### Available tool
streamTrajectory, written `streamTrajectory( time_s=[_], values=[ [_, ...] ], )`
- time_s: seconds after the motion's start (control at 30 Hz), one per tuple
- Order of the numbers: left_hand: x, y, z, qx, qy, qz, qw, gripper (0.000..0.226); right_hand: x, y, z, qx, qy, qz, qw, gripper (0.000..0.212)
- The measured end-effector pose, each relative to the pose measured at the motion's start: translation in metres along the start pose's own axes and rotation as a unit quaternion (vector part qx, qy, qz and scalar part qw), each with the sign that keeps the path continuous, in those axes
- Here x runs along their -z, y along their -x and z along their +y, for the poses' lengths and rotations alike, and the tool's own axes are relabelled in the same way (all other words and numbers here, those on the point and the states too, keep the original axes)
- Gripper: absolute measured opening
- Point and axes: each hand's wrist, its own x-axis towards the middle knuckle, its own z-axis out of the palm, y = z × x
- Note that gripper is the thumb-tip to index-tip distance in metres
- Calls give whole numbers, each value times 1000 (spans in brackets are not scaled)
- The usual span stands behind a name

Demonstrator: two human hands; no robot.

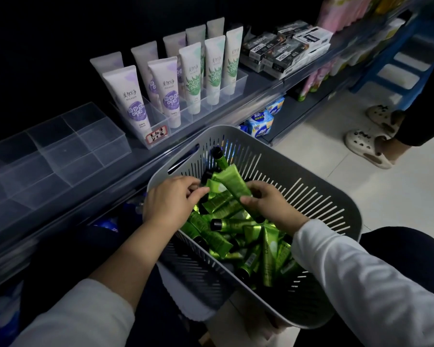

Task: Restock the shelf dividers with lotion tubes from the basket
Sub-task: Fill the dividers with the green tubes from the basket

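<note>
A grey slotted basket (311, 186) in front of me holds several small green lotion tubes (236, 236) with black caps. My right hand (268, 204) grips one green tube (232, 182) by its flat end, lifted above the pile. My left hand (171, 199) reaches into the basket beside it, its fingers curled on the crimped end of another green tube (217, 187). A clear plastic shelf divider (58, 151) with bare compartments stands on the shelf to the left.
A second clear divider (186, 113) holds upright white tubes with purple and green labels. Black and white boxes (283, 51) lie further right on the shelf. Blue packets (261, 123) fill the lower shelf. Another person's feet in pale clogs (368, 146) stand on the tiled floor.
</note>
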Motion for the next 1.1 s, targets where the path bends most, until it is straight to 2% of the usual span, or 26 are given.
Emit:
streamTrajectory(
  time_s=[0.07,0.17,0.3,0.47,0.53,0.6,0.7,0.83,0.93,1.0,1.1],
  values=[
    [3,-1,2,2,7,-18,1000,49,-3,8,-21,17,-81,-36,996,13],
    [8,-2,3,24,17,-48,998,68,-15,12,-38,45,-130,-73,988,16],
    [13,-2,4,44,64,-48,996,55,-31,12,-50,56,-136,-63,987,24],
    [12,-1,0,21,93,-28,995,56,-46,11,-44,95,-112,-16,989,20],
    [11,0,-1,20,79,-20,996,50,-48,8,-38,90,-81,0,993,18],
    [9,-1,0,30,70,-10,997,45,-45,3,-29,73,-31,-1,997,27],
    [6,-2,-1,47,62,19,997,45,-40,-4,-8,43,95,-30,994,34],
    [4,-2,0,48,32,42,997,47,-43,-6,21,43,319,-97,942,37],
    [4,-1,1,43,24,49,998,45,-51,-5,33,51,420,-120,898,41],
    [4,-1,2,42,18,55,997,44,-53,-9,36,44,419,-107,901,41],
    [5,-1,5,51,13,65,997,42,-48,-14,35,21,303,-70,950,42]
  ],
)
